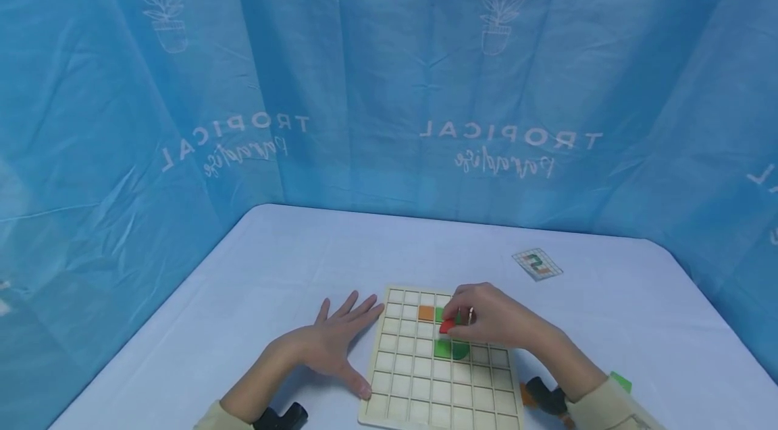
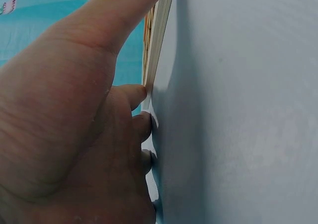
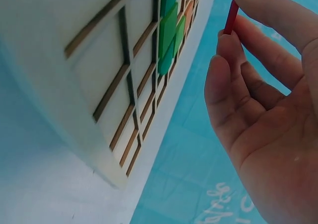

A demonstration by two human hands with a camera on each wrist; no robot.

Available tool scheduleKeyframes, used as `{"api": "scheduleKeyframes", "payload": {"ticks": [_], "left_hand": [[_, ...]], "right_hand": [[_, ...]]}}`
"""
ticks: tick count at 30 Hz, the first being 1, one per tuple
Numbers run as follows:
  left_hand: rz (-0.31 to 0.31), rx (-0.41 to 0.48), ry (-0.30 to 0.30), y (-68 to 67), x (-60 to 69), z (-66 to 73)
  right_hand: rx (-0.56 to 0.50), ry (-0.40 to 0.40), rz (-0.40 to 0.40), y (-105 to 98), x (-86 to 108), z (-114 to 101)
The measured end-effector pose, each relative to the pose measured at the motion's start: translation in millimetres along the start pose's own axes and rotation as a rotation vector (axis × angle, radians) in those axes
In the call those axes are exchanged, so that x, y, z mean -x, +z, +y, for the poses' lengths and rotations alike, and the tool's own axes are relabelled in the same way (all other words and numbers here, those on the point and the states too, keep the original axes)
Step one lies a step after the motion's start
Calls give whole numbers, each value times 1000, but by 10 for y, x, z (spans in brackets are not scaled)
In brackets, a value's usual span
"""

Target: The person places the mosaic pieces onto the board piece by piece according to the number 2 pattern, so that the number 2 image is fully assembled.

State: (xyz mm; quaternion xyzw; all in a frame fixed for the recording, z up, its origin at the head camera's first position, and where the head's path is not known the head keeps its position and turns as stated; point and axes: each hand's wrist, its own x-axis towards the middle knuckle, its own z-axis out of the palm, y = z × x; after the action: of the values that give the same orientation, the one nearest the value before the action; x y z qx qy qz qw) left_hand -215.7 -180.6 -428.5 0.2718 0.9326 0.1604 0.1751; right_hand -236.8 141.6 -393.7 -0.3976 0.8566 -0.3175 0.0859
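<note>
Between thumb and fingertips my right hand (image 1: 489, 315) pinches a thin red tile (image 3: 231, 16), held just over the gridded wooden board (image 1: 419, 389). An orange square tile (image 1: 426, 313) lies in a cell near the board's far side, and a green tile beside it is partly covered by the right hand. Nearer to me, a light green square tile (image 1: 442, 349) sits next to a dark green rounded tile (image 1: 460, 350). My left hand (image 1: 331, 342) lies with fingers spread at the board's left edge, its thumb and fingertips against the wooden side.
A small printed card (image 1: 537, 264) with a grid pattern lies beyond the board at the right. By the right forearm are an orange piece (image 1: 527, 395) and a green piece (image 1: 621, 381), both partly hidden. Blue curtains (image 1: 389, 79) surround the white table (image 1: 292, 248).
</note>
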Motion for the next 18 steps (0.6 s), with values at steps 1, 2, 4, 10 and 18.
{"api": "scheduleKeyframes", "payload": {"ticks": [1,2,4,10,18], "left_hand": [[-1,-1,4,0,-1,-1],[-2,-1,7,1,-3,-4],[-3,3,7,2,-3,-5],[4,5,12,1,9,-3],[10,-2,7,7,14,1]], "right_hand": [[3,6,-2,13,-12,-8],[7,14,-4,26,-25,-18],[22,32,-8,51,-54,-40],[51,75,-18,103,-116,-106],[65,4,-19,191,-171,-116]]}}
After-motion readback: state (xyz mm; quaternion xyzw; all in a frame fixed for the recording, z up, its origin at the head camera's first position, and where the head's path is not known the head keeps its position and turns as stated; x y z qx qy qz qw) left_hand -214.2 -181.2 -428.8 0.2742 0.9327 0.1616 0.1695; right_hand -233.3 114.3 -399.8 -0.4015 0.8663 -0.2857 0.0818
